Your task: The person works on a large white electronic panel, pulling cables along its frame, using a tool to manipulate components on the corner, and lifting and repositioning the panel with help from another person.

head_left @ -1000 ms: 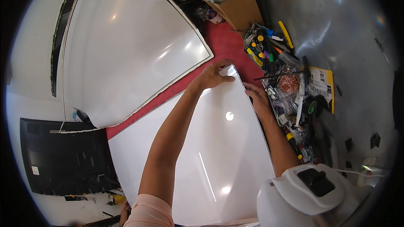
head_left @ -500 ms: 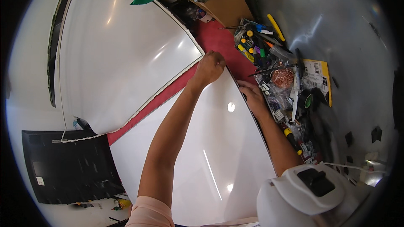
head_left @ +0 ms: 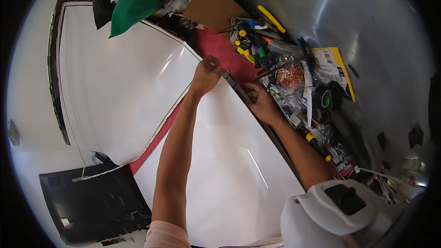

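Observation:
A large white panel [head_left: 225,170] lies in front of me, with a dark strip [head_left: 236,87] along its right edge. My left hand [head_left: 206,79] reaches over the panel to its far corner, its fingers curled and closed at the corner's edge. Bent around the right edge, a little nearer to me, are the fingers of my right hand [head_left: 262,103]; the undersides of its fingertips are hidden. Beyond the panel on the left is a second white sheet [head_left: 124,82] with a pale rim, close to my left wrist. Red cloth [head_left: 220,53] shows between and behind them.
Screwdrivers and pens [head_left: 252,46], a copper-coloured scrubber [head_left: 290,74], a syringe [head_left: 309,103] and a yellow-edged envelope [head_left: 333,71] crowd the right side. A black screen-like panel [head_left: 96,202] stands at left. A white appliance [head_left: 321,216] is near right; a cardboard box [head_left: 215,7] is behind.
The view has shifted, so the far items sit further left. The panel's right edge now shows a wider dark strip near the corner. Both hands stay along that edge, the left one's fingers rearranged.

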The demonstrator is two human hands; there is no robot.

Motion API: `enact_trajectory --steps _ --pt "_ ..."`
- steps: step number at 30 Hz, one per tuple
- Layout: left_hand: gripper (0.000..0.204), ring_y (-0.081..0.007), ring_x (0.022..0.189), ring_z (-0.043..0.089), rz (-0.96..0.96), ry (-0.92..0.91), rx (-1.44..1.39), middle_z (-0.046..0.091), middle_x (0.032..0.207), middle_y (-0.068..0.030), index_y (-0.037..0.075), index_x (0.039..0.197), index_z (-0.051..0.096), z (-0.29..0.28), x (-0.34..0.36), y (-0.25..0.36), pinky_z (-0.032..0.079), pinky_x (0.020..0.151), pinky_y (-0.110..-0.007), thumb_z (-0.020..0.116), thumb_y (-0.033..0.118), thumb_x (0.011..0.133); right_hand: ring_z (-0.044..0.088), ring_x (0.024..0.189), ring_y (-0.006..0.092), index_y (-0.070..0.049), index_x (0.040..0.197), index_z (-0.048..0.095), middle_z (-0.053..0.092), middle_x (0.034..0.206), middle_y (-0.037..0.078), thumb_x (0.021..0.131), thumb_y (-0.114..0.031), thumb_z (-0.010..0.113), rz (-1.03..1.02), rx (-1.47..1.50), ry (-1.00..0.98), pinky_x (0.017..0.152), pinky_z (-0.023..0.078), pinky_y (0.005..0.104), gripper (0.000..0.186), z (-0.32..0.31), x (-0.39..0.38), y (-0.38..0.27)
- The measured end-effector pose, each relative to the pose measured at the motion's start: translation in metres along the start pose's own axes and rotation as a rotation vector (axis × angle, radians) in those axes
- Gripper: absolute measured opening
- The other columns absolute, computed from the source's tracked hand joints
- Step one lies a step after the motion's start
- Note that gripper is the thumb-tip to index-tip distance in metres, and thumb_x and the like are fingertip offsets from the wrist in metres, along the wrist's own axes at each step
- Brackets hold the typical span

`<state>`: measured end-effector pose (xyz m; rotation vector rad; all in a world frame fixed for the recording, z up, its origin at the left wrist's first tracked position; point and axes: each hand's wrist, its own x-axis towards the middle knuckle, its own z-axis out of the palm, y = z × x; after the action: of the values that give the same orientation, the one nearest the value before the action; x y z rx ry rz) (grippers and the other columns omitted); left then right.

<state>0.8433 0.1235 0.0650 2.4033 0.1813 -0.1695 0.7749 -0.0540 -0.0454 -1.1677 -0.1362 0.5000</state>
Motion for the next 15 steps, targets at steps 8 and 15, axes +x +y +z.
enact_trajectory --steps 8,15 --pt "0.015 -0.0107 0.061 0.047 -0.022 -0.064 0.065 0.055 0.068 -0.0042 0.001 0.082 0.055 -0.0023 -0.0007 0.0081 0.038 0.056 -0.027 0.061 0.010 0.073 0.060 0.080 0.0106 0.005 0.116 0.054 0.065 0.092 0.007 0.082 -0.011 0.067 -0.003 0.168 -0.061 0.071 0.049 0.0246 0.040 0.0018 0.0000 -0.0015" --pt "0.018 -0.0150 0.065 0.052 -0.071 -0.044 0.111 0.058 0.070 -0.0070 -0.001 0.077 0.059 0.0014 0.0013 0.0019 0.042 0.060 -0.029 0.065 0.016 0.073 0.060 0.080 0.0101 0.002 0.115 0.057 0.066 0.091 0.007 0.087 -0.013 0.063 0.002 0.168 -0.054 0.071 0.049 0.0245 0.032 0.0042 0.0005 -0.0033"
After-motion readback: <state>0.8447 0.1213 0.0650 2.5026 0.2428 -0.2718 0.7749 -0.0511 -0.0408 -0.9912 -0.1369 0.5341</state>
